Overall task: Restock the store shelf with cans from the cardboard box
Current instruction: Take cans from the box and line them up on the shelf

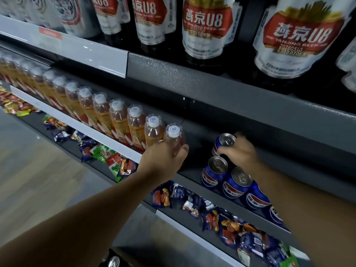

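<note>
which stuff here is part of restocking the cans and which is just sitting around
Job: right hand gripping a blue can; other blue cans shelved beside it.
Bystanders: orange drink bottles, left hand holding the end bottle; beer bottles above; snack packets below.

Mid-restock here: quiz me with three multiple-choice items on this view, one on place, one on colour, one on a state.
1. The cans stand: A) right of the bottles, same shelf; B) on the top shelf; C) among the snacks.
2. The cans are: A) green; B) red; C) blue.
3. The right hand is: A) open, idle; B) in a grip on a can's top; C) holding a bottle.
Answers: 1 A, they sit beside the bottle row; 2 C, blue bodies, silver tops; 3 B, fingers curl over the rearmost can.
</note>
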A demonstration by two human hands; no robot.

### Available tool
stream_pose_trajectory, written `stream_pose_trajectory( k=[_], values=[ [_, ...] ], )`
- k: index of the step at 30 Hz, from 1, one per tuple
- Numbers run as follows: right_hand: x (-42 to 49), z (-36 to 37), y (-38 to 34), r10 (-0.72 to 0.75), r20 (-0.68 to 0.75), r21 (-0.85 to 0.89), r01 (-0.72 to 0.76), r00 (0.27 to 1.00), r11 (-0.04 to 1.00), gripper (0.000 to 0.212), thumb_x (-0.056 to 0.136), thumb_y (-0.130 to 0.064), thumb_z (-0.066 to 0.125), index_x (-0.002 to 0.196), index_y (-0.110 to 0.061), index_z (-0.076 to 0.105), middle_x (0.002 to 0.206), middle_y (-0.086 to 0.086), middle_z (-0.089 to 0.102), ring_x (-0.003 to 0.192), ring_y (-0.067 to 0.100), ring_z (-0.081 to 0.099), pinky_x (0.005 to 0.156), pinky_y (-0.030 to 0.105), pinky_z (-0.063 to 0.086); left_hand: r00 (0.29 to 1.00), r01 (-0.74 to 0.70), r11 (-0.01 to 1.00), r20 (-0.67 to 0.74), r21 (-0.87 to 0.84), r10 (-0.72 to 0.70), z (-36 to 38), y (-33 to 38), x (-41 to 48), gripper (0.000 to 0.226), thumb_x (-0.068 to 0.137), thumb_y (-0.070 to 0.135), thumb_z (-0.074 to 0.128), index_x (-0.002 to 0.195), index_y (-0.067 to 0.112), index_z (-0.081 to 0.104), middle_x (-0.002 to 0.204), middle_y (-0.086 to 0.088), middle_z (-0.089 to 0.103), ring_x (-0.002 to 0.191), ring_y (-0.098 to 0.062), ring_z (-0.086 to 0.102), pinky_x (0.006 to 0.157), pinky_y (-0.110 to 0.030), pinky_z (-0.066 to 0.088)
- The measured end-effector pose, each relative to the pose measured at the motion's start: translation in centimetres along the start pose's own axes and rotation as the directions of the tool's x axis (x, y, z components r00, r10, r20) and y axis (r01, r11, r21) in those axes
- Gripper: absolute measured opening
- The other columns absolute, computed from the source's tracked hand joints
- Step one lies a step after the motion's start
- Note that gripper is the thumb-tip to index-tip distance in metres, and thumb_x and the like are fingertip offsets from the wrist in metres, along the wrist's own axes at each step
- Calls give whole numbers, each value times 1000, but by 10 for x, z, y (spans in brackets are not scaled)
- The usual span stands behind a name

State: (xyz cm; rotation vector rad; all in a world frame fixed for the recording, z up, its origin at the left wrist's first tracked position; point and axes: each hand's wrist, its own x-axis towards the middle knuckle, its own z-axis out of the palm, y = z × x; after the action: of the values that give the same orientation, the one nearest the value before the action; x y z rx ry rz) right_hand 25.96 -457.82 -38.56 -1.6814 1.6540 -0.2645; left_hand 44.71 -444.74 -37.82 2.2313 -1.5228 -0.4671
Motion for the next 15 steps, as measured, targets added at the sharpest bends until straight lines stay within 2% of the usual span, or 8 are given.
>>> stream_pose_trajectory(
  k=[2,5,10,15],
  values=[
    [3,1,3,12,30,-6,-12,999,1000,69,72,-30,82,129,-13,46,107,3,58,96,22,57,78,37,49,1000,-10,1000,1,-17,10,4,-3,-2,51,94,63,31,98,21,58,79,0,63,73,-21,62,72,-42,56],
    [8,3,6,7,82,19,-9,997,1000,63,75,-26,79,127,-20,43,114,5,57,95,21,57,72,33,44,1000,-30,999,-8,-33,29,9,-7,-4,59,87,69,24,103,24,60,84,2,65,75,-19,63,73,-40,57],
    [12,6,7,-25,127,-3,26,992,1000,42,81,-26,70,118,-33,51,109,1,61,92,19,58,69,30,42,998,-55,997,-10,-50,54,9,-12,-6,42,99,55,37,118,25,60,86,6,63,81,-18,64,78,-39,56],
    [16,8,5,-33,147,-82,46,989,996,31,85,-36,64,113,-32,51,102,2,61,89,19,57,69,31,42,999,-38,997,-29,-65,36,12,-18,-7,70,82,71,20,115,26,62,93,3,69,81,-19,66,75,-40,57]
  ],
)
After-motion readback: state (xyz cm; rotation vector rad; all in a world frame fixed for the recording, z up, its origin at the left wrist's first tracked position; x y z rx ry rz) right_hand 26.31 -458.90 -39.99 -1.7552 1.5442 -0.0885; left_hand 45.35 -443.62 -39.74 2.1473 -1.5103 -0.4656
